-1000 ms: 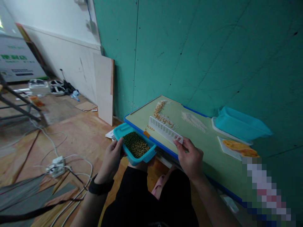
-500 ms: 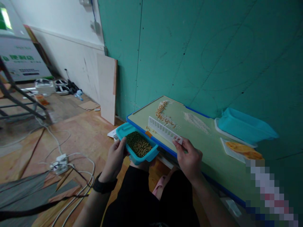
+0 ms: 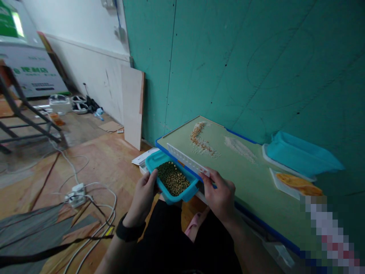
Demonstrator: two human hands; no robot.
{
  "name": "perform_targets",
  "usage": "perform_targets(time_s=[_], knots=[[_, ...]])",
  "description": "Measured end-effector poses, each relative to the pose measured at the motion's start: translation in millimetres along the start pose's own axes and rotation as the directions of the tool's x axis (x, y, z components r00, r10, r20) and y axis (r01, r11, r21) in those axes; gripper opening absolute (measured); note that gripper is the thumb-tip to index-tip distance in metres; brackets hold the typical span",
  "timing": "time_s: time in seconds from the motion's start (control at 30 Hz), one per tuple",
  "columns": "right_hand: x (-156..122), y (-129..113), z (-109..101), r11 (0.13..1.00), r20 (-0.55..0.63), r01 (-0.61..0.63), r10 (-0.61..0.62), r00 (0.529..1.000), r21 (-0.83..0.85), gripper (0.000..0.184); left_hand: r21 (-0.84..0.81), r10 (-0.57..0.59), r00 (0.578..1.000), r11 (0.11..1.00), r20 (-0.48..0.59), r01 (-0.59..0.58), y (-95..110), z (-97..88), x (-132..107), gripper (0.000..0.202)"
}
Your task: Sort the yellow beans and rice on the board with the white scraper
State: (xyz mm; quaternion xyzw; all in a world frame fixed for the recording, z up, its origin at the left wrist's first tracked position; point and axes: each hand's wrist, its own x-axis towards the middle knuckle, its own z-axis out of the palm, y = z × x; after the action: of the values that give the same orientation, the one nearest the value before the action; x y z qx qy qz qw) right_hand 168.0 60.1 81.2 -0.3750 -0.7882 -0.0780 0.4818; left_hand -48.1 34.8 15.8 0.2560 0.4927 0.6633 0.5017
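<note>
My left hand (image 3: 144, 195) grips the left side of a turquoise plastic box (image 3: 152, 161), its thumb over the rim. In the box lie green beans and larger yellowish beans (image 3: 176, 182). The box is just below the near edge of a pale green table (image 3: 239, 186) with a blue border. My right hand (image 3: 219, 192) pinches one end of a white slotted plastic strip (image 3: 186, 160). That strip stands along the table's near edge, beside the box. Beyond it lies a curved line of yellowish beans (image 3: 196, 137) mixed with pale grains, and a separate streak of pale grains (image 3: 239, 148).
At the table's right are a turquoise basket (image 3: 302, 154) and a white tray (image 3: 281, 180) with an orange-yellow item on it. A green wall (image 3: 216, 68) rises behind. White cables and a power strip (image 3: 76, 195) lie on the floor at left.
My right hand has drawn the white strip toward me to the table's edge, by the box. The few beans that lay before the strip no longer show on the table.
</note>
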Motion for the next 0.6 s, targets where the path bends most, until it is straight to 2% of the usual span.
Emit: perform_targets(time_s=[0.1, 0.2, 0.27, 0.3, 0.37, 0.43, 0.5, 0.57, 0.6], knots=[[-3, 1, -5, 1.000, -0.015, 0.004, -0.004, 1.000, -0.001, 0.008, -0.003, -0.010, 1.000, 1.000, -0.003, 0.010, -1, 1.6, -5, 0.042], [-2, 12, -22, 1.000, -0.034, -0.013, 0.013, 0.999, -0.024, 0.009, 0.004, -0.052, 0.999, 0.999, -0.005, 0.052, -3, 3.8, -12, 0.044], [5, 30, -39, 0.993, -0.040, -0.115, 0.115, 0.993, -0.015, 0.008, -0.005, -0.091, 0.996, 0.996, 0.005, 0.091, -6, 6.1, -19, 0.046], [12, 43, -48, 0.976, -0.049, -0.217, 0.217, 0.975, 0.002, 0.009, 0.001, -0.101, 0.995, 0.995, 0.013, 0.101, -8, 7.7, -23, 0.046], [28, 73, -62, 0.924, -0.028, -0.373, 0.376, 0.926, 0.080, 0.018, 0.010, -0.121, 0.992, 0.993, 0.040, 0.120, -13, 12.0, -30, 0.046], [47, 106, -65, 0.844, 0.031, -0.496, 0.501, 0.865, 0.207, 0.029, 0.009, -0.133, 0.989, 0.991, 0.064, 0.133, -20, 17.0, -35, 0.047], [64, 134, -55, 0.705, 0.117, -0.627, 0.629, 0.769, 0.330, 0.036, -0.008, -0.125, 0.990, 0.992, 0.058, 0.126, -26, 21.7, -39, 0.048], [76, 155, -38, 0.565, 0.188, -0.729, 0.726, 0.662, 0.385, 0.038, -0.025, -0.115, 0.993, 0.993, 0.039, 0.116, -32, 24.9, -43, 0.044], [80, 162, -28, 0.520, 0.217, -0.755, 0.746, 0.629, 0.400, 0.037, -0.030, -0.105, 0.994, 0.994, 0.026, 0.106, -33, 25.8, -44, 0.043]])
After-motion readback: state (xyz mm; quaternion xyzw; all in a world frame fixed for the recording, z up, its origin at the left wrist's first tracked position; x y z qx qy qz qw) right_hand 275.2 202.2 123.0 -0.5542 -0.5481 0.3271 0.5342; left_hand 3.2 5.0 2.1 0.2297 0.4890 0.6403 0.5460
